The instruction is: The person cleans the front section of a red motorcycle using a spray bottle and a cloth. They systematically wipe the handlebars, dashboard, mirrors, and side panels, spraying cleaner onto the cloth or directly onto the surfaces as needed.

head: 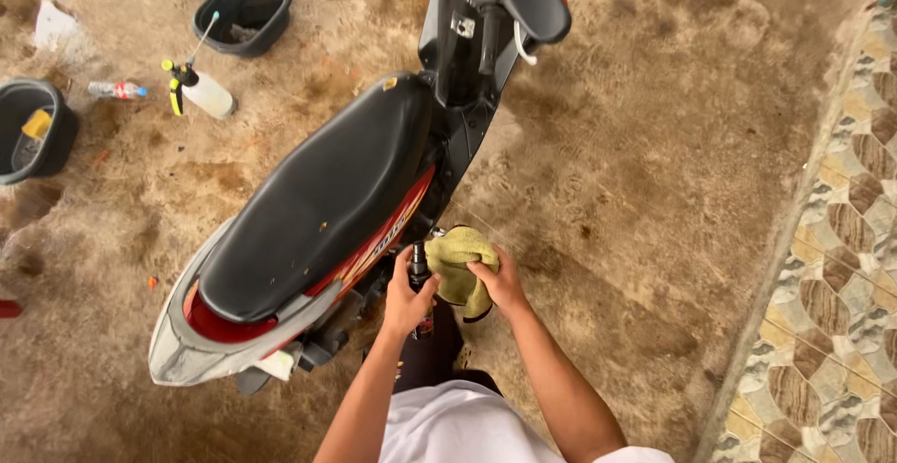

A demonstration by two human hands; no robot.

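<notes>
I look down on a red and grey scooter (318,239) with a long black seat (327,201), standing on a dirt floor. My left hand (405,299) is wrapped around a small dark spray bottle (418,267) held upright beside the scooter's right flank. My right hand (499,281) grips a crumpled yellow-green cloth (455,259) right next to the bottle's top. Both hands are close together, just off the scooter's side panel.
Two black tubs sit on the ground, one at the far left (33,131) and one at the back (243,10). A white pump sprayer (201,92) and a small plastic bottle (117,90) lie between them. Patterned tiles (841,267) border the right side.
</notes>
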